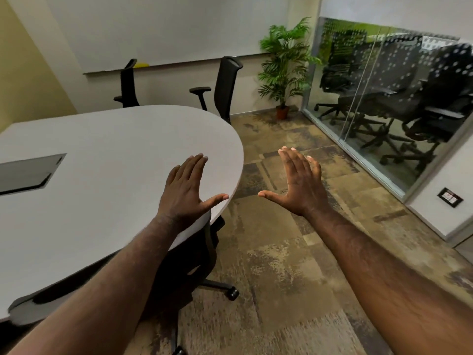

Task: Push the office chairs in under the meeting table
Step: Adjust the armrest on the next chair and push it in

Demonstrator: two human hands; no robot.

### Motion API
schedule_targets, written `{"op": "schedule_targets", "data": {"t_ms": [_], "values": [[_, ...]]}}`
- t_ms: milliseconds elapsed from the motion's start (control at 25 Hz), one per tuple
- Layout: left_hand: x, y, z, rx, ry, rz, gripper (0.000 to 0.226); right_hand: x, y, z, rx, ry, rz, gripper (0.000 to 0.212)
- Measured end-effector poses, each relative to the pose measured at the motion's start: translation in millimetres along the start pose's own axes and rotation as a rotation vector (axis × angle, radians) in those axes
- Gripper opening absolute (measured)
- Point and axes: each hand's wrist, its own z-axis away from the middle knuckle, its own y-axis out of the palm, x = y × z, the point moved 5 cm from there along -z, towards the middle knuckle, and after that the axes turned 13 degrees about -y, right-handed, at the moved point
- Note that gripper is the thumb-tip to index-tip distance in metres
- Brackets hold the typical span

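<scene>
Meeting table (97,160), oval and grey, fills the left of the view, its rounded end pointing toward the patterned carpet (294,252); a dark hatch panel (28,172) is let into its top, presumably for cables. Near chair (194,254) sits largely under the table edge, only part of its dark seat, base and castors showing, so it reads as already pushed in. Two far chairs (225,85) stand on the opposite side against the wall, their backs upright and seemingly close to the table, though the tabletop hides their seats and bases, so whether they are fully in cannot be told. Glass partition (384,98) at right shows more chairs in another room, outside the task as judged. Potted plant (284,70) stands in the corner, clear of the walkway. Left hand (188,190) is held out over the table's end, fingers straight and spread, holding nothing; contact with the surface cannot be confirmed. Right hand (298,185) is held over the carpet in the same way, palm down, fingers released and empty. Both hands are apart from every chair, which suggests no push is under way. The table's left part is cut off by the frame.
</scene>
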Motion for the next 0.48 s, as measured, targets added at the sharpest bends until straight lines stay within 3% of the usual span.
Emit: {"op": "schedule_targets", "data": {"t_ms": [480], "values": [[-111.8, 95.4, -158.0, 0.022, -0.015, 0.028, 0.104, -194.1, 2.9, -65.0, -0.004, -0.004, 0.009, 0.104]]}}
